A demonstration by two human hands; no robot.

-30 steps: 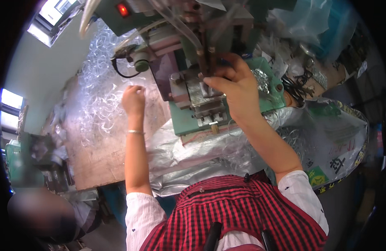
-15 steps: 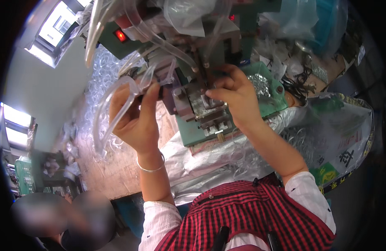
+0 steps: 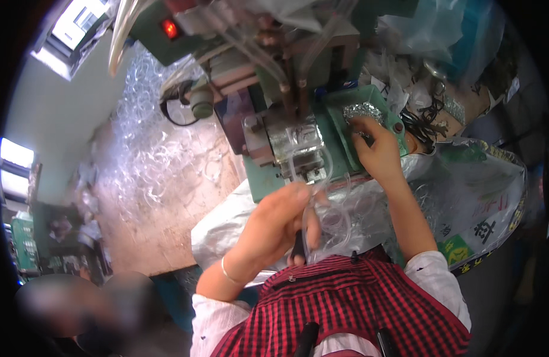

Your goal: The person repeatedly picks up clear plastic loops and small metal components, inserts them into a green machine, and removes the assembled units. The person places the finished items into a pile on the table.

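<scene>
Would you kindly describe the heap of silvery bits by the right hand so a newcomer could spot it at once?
Start from the large machine at the top centre, with the glowing red light. Right of it sits a green tray with the right hand over it. The heap lies at the tray's far end, glittering silver, unlike the dark cables beside the tray.

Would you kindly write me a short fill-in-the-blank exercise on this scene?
The right hand is at a tray coloured ____.
The hand with the clear tubing is the ____ one.
The lit lamp glows ____.
The apron is checked in red and ____.

Missing words: green; left; red; black.
</scene>
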